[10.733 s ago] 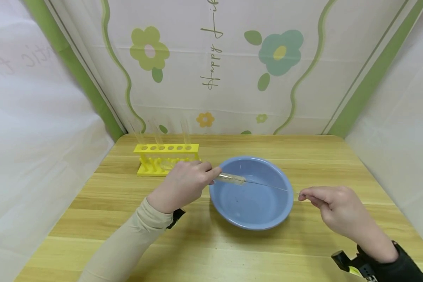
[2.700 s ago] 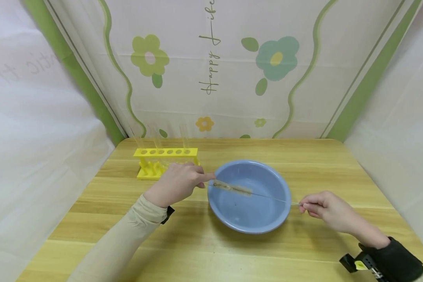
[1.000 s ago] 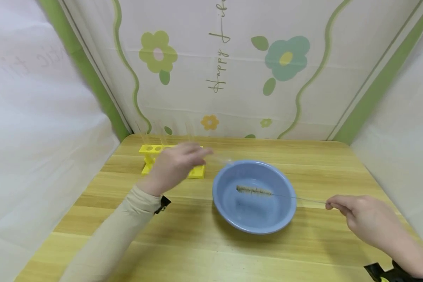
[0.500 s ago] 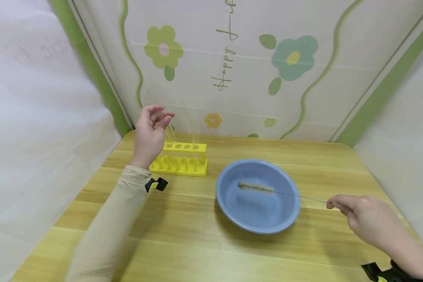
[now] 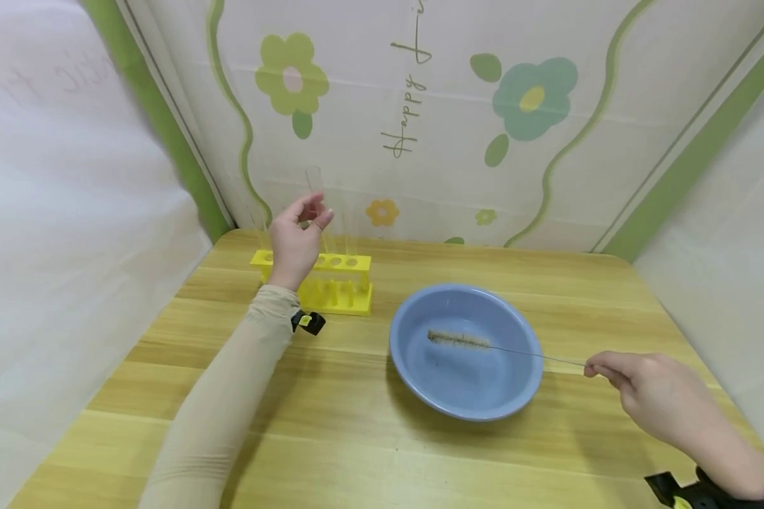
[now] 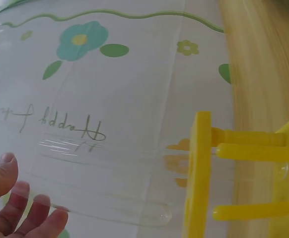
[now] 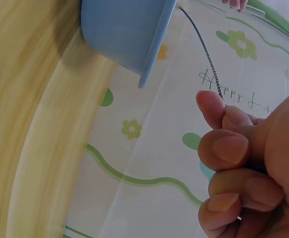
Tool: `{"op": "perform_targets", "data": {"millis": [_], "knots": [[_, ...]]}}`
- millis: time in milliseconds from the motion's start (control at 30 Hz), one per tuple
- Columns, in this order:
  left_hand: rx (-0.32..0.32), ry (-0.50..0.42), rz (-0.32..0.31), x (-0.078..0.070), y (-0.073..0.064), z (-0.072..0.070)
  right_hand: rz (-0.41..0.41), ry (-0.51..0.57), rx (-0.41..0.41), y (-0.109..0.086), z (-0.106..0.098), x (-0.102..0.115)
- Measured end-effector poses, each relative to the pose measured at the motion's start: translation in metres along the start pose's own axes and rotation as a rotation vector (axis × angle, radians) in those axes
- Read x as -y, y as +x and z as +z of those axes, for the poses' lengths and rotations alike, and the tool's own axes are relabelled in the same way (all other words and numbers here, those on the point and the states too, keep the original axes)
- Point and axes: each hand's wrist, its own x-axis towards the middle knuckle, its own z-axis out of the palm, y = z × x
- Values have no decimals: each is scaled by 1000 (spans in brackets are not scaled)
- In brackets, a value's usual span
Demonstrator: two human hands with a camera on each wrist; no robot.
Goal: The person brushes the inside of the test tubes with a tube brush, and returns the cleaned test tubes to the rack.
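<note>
Work at a wood-grained table (image 5: pixel 369 442). At the far left, the left hand (image 5: pixel 296 244) grasps a clear test tube (image 5: pixel 313 180) between thumb and fingers, nearly upright and slightly tilted, over the yellow rack (image 5: pixel 344 268). The left-wrist view shows the tube's rounded end just beside the upper plate; whether the two touch cannot be told. Other clear tubes (image 5: pixel 350 233) stand in the rack.

At right, the right hand (image 5: pixel 658 396) pinches the end of a thin wire handle (image 5: pixel 563 361) between thumb and forefinger, the remaining fingers curled. The handle crosses the right rim of the blue basin (image 5: pixel 471 392) in the head view; its bristled brush (image 5: pixel 458 340) lies within the basin's outline, contact with the bottom being unclear. The basin sits right of the rack and nearer. Beyond the table hangs a flowered backdrop (image 5: pixel 452 177).
</note>
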Motion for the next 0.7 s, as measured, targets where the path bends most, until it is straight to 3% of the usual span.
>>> {"op": "perform_targets", "data": {"millis": [167,467,700], "knots": [[21,-8,-31,9,1,3,5,3,6,1,1,2],[92,33,-144,28,-6,8,-12,13,12,3,4,2],[114,75,-180,43,-12,15,-3,26,28,5,6,6]]}}
